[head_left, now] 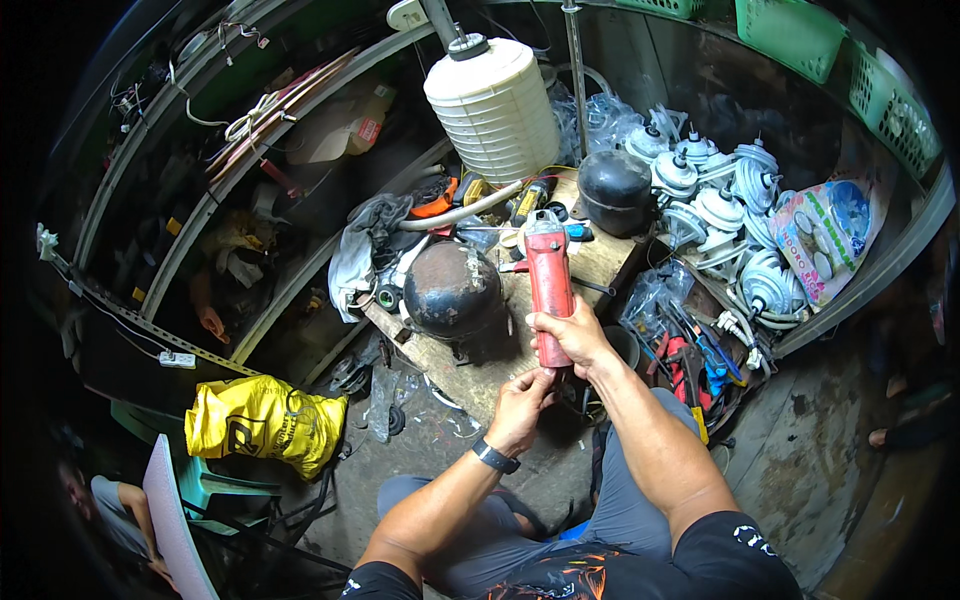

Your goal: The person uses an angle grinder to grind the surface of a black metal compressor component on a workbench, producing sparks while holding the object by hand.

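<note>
My right hand (566, 338) is wrapped round the body of a red angle grinder (547, 270), its silver head pointing away from me. My left hand (523, 408) is closed at the grinder's lower end; exactly what its fingertips pinch there is hidden. Left of the tool, a dark, worn metal dome (450, 290) rests on a worn board (500, 365); a second black dome (612, 185) stands behind, to the right. Cordless tools (525, 200), cloths (360, 255) and a hose (465, 208) crowd the board's far part.
A white plastic cylinder (500, 120) stands behind. White motor-like parts (718, 205), hand tools (690, 360) and green baskets (785, 30) are at right. Shelving rails (200, 215), a yellow sack (255, 420) and green stool (215, 485) are left. Another person (130, 520) sits at lower left.
</note>
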The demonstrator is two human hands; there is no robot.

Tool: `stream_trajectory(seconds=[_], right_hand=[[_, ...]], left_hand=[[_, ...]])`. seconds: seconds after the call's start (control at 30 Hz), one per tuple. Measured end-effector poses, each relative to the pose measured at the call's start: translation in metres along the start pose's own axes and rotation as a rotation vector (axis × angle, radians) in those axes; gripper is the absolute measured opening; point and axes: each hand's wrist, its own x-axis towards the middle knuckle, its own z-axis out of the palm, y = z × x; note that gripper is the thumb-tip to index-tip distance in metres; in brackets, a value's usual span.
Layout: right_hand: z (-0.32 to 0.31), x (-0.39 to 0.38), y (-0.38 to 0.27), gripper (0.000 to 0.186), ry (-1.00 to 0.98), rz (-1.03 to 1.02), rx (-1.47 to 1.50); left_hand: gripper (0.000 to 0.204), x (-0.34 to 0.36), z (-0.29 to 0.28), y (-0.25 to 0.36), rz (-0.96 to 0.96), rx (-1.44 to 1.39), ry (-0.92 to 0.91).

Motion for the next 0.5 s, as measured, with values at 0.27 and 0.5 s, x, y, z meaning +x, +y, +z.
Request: stream_trajectory(seconds=[0.27, 0.5], right_hand=[[-0.001, 0.002, 0.004, 0.059, 0.036, -0.062, -0.024], [-0.006, 0.007, 0.012, 0.068, 0.052, -0.062, -0.156]], left_hand=[[0.03, 0.005, -0.008, -0.003, 0.012, 0.021, -0.081], [0.029, 0.005, -0.008, -0.007, 0.001, -0.031, -0.082]])
